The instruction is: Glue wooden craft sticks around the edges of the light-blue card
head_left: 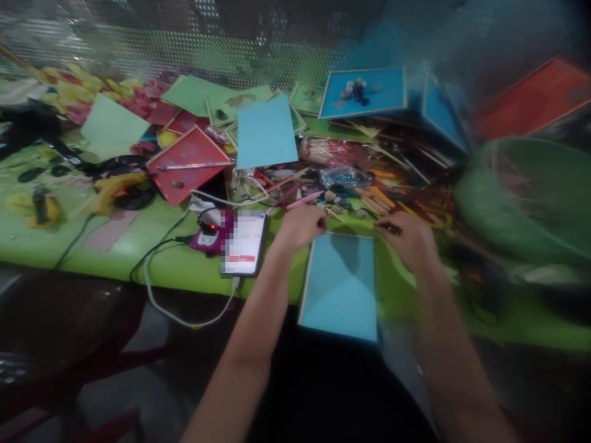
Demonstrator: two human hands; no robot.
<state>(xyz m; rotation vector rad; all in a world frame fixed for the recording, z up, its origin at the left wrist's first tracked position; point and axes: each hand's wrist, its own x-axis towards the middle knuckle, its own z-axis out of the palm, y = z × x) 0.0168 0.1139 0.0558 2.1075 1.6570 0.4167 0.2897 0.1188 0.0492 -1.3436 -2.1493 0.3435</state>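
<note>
A light-blue board with a pale rim [341,283] lies at the table's front edge, between my forearms. My left hand [302,225] is closed at its far left corner, fingers curled; whatever they hold is hidden. Off the far right corner, my right hand [410,239] is closed in a pinch, with a small dark spot at the fingers too blurred to name. Several small pebbles [339,200] lie just beyond both hands. A pink pen-like stick [305,200] lies right behind my left hand.
Left of the board sit a phone [249,243] on a cable and a purple power strip [213,234]. A yellow glue gun [117,187] lies farther left. Colored boards and sheets [268,132] pile up behind. A large green basin [521,197] stands at right.
</note>
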